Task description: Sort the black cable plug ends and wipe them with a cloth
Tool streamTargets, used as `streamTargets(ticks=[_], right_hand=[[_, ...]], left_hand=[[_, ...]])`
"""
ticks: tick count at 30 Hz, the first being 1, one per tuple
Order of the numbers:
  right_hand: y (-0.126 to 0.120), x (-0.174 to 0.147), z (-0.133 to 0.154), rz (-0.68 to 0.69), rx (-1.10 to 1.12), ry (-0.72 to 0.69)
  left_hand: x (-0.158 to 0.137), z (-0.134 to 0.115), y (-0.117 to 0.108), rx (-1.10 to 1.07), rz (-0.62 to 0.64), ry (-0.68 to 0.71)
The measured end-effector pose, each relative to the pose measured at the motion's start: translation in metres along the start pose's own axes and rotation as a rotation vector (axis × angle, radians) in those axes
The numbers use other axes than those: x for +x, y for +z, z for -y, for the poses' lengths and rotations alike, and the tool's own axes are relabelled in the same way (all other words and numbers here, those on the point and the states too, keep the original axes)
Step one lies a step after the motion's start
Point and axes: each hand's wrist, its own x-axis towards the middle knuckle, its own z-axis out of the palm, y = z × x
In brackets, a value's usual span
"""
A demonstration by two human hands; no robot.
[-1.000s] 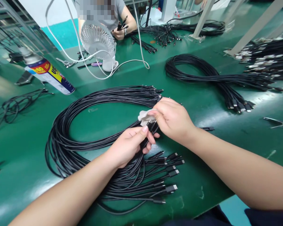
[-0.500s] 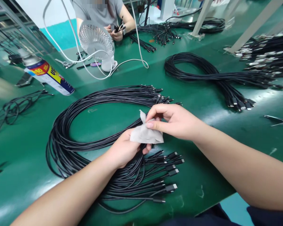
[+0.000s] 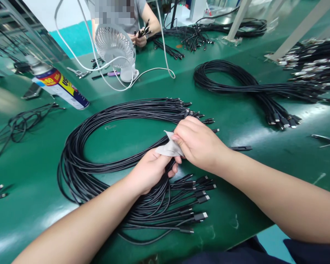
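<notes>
A large looped bundle of black cables lies on the green table, its connector ends fanned out to the right. My left hand is closed over the bundle's lower strands, with black cable showing between its curled fingers. A crumpled light-grey cloth covers its thumb and fingertips. My right hand is closed on the cloth's right side, touching my left fingertips. What the cloth covers is hidden. One black connector shows just beyond my right wrist.
A spray can and white fan stand at the back left, with a looping white cord. Another cable coil lies back right, near nippers and a big cable pile. A co-worker's hands hold cable ends.
My right hand has turned from a fingertip pinch to a closed grip on the cloth, and the cloth is more bunched. The view has shifted slightly.
</notes>
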Motion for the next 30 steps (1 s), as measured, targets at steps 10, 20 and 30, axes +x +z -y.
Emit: streamTargets(ticks=[10,20,30], right_hand=[[-0.016,-0.003,0.004,0.222,0.0,-0.076],[-0.011,-0.003,-0.001,0.295,0.119,-0.078],[-0.018,-0.001,0.002,0.341,0.202,-0.043]], left_hand=[[0.001,0.003,0.0,-0.052,0.03,0.063],[0.001,0.008,-0.007,0.161,0.07,0.079],[0.0,0.008,-0.002,0.079,0.048,0.059]])
